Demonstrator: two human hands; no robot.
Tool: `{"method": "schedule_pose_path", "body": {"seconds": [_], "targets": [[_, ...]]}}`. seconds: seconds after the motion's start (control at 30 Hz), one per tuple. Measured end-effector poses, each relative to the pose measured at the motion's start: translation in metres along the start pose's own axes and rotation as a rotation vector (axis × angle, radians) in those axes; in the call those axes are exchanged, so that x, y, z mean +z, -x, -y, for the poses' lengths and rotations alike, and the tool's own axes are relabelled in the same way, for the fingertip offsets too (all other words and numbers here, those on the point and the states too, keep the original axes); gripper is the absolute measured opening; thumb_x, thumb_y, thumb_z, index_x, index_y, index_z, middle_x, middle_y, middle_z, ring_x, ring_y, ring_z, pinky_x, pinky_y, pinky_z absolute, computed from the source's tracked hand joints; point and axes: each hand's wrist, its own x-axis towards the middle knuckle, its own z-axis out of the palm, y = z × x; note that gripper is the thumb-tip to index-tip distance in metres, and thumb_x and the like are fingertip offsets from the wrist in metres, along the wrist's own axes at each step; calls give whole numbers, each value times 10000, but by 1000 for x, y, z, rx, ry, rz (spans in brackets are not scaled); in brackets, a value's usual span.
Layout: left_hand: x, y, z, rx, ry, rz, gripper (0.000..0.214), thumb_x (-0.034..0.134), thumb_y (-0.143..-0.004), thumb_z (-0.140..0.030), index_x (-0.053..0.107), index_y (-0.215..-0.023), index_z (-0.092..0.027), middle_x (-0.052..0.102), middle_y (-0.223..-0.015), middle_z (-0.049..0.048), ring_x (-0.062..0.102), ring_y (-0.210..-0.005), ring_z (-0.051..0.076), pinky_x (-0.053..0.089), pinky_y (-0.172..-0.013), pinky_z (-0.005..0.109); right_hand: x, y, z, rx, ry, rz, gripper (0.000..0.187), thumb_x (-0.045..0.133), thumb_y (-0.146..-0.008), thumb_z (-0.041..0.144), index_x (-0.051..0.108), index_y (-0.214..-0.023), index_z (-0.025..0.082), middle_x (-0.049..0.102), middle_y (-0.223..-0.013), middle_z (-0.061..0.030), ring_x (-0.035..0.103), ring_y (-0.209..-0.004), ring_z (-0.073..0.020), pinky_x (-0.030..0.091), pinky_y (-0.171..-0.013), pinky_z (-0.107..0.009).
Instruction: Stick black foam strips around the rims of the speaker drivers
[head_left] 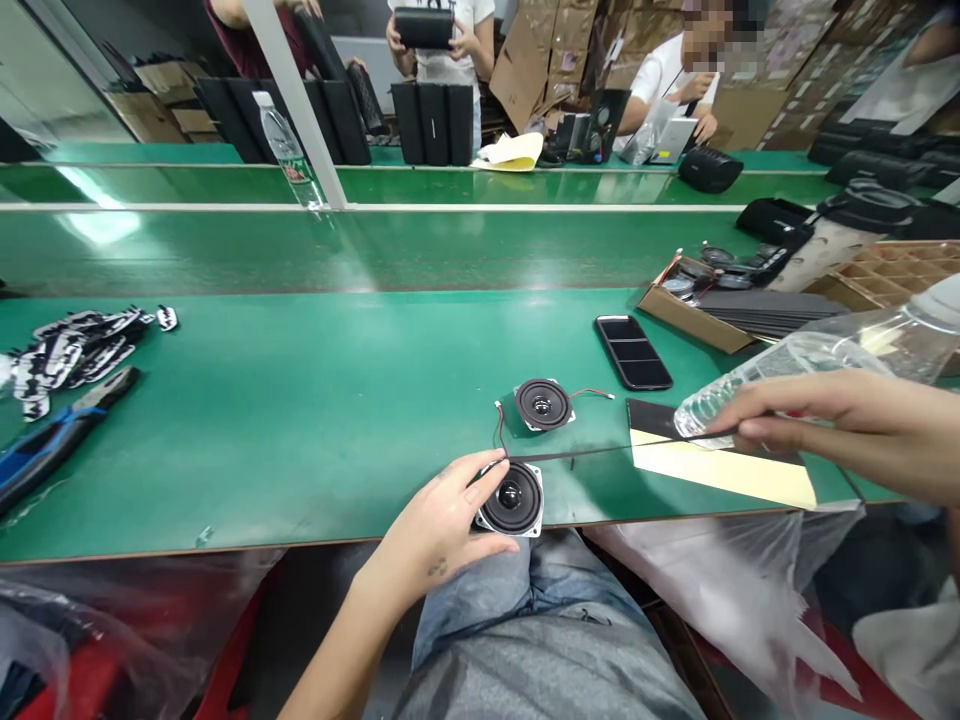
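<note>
My left hand grips a small square speaker at the near edge of the green table, thumb and fingers closed round its left side. A second speaker with red and black wires lies just beyond it. My right hand pinches a thin black strip that stretches left towards the held speaker. Under that hand lies a sheet of black and pale yellow strips. A clear plastic bottle lies on its side behind my right hand.
A black phone lies right of centre. A cardboard tray of parts and a divided carton stand at the right. Blue-handled pliers and a pile of black-and-white pieces lie at the left. Other people work across the conveyor.
</note>
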Motion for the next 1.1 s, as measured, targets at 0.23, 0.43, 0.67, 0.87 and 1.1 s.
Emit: {"method": "schedule_pose_path", "body": {"seconds": [0.23,0.43,0.67,0.87,1.1], "targets": [[-8,-8,-5,37,-167,14,677,673,-677,-433,388,-1228,-164,513,-1221,149,497,-1111,262,455,-897,413,-11,-19,28,-58,30,-133,544,386,-754,696,653,-710,223,589,-591,-49,567,-601,-153,401,-528,-279],[-13,-12,-17,7,-265,83,677,701,-660,-398,406,-1196,-109,520,-1214,166,523,-1074,270,465,-843,393,-22,-37,50,-199,2,-167,616,377,-677,772,646,-662,218,602,-614,-36,542,-576,-129,397,-547,-280],[-16,-18,-23,-28,-298,132,659,707,-657,-402,415,-1172,-114,529,-1197,153,527,-1056,268,462,-820,389,-4,-7,-8,-125,-62,-35,502,457,-716,699,653,-695,237,658,-740,-87,587,-640,-179,433,-550,-296],[-15,-21,-21,26,-309,139,713,737,-610,-415,423,-1154,-78,528,-1188,158,485,-1103,262,430,-874,379,45,35,-40,13,-332,-70,335,570,-734,554,641,-626,245,637,-683,-83,588,-633,-197,466,-545,-270],[-18,-26,-23,-18,-326,211,697,720,-608,-436,428,-1154,-116,542,-1190,110,510,-1067,217,387,-858,360,79,66,-48,-40,-422,-106,153,604,-752,338,656,-653,233,657,-676,-33,623,-611,-169,496,-529,-186]]}}
